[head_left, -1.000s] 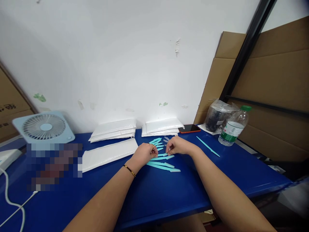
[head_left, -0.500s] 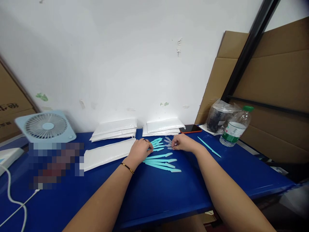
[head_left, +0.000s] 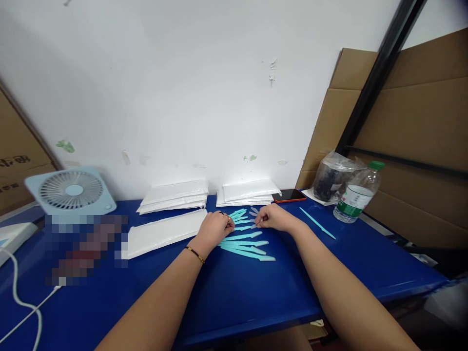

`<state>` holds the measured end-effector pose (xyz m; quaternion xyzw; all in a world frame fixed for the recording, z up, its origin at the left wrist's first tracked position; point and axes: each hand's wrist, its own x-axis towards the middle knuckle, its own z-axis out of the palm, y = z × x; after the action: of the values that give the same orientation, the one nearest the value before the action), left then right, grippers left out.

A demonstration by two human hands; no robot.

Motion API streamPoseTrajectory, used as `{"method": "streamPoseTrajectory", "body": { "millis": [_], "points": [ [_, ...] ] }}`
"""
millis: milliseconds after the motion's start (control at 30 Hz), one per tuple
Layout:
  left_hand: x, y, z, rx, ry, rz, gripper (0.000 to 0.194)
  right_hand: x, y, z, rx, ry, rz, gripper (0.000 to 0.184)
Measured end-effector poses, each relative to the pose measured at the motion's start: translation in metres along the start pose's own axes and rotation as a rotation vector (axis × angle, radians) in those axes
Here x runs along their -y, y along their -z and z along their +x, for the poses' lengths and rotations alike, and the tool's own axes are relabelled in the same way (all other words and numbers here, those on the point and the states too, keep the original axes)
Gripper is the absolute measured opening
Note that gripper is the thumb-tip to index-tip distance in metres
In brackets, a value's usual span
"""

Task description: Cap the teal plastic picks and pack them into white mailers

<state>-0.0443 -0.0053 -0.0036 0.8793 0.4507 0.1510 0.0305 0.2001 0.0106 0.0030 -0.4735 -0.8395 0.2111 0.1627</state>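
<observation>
Several slim teal plastic sticks [head_left: 244,243] with pale tips lie fanned on the blue table [head_left: 234,292]. My left hand [head_left: 215,226], with a ring and a gold bracelet, rests curled on the left ends of the upper sticks. My right hand [head_left: 273,218] is closed in a pinch on the pale tip of one upper stick [head_left: 253,225]. One more teal stick [head_left: 316,222] lies alone to the right.
White padded envelopes lie flat [head_left: 164,233] and in stacks at the back left [head_left: 174,196] and back middle [head_left: 248,191]. An orange-edged phone [head_left: 288,195], a bagged dark object [head_left: 333,179] and a water bottle [head_left: 357,192] stand at the right. A small fan [head_left: 71,191] and white cable [head_left: 22,304] are left. Cardboard [head_left: 409,126] leans behind.
My right hand drew in slightly toward the left hand and closed on a stick's tip. My left hand stayed on the sticks' ends.
</observation>
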Motion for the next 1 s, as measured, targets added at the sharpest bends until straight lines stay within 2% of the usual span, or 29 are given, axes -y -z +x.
{"method": "streamPoseTrajectory", "body": {
  "millis": [133,233,300,367,433,500,633,900,1000],
  "points": [
    [-0.005,-0.003,0.001,0.019,-0.003,-0.059,0.009,0.006,-0.005,0.002,0.025,0.053,0.026,0.014],
    [-0.012,-0.005,0.001,0.076,-0.024,-0.123,0.010,0.008,-0.005,0.000,0.106,0.086,0.052,0.016],
    [-0.015,-0.005,0.000,0.064,-0.035,-0.111,0.012,0.007,-0.002,-0.001,0.139,0.080,0.060,0.016],
    [-0.016,-0.004,-0.002,0.001,-0.025,-0.050,0.019,0.004,0.001,-0.002,0.058,0.040,0.034,0.015],
    [-0.015,-0.003,-0.003,-0.057,-0.006,0.031,0.026,0.000,0.002,-0.002,-0.094,0.015,-0.036,0.014],
    [-0.013,-0.002,-0.005,-0.072,0.001,0.111,0.029,-0.004,0.002,0.000,-0.182,0.031,-0.111,0.013],
    [-0.014,-0.001,-0.006,-0.054,-0.007,0.188,0.030,-0.005,-0.003,0.004,-0.143,0.054,-0.147,0.009],
    [-0.026,-0.001,-0.007,0.023,-0.060,0.167,0.035,0.003,-0.009,0.005,-0.130,-0.004,-0.083,0.006],
    [-0.028,0.002,-0.008,0.047,-0.077,0.151,0.037,0.002,-0.009,0.005,-0.083,0.010,-0.017,0.007]
  ]
}}
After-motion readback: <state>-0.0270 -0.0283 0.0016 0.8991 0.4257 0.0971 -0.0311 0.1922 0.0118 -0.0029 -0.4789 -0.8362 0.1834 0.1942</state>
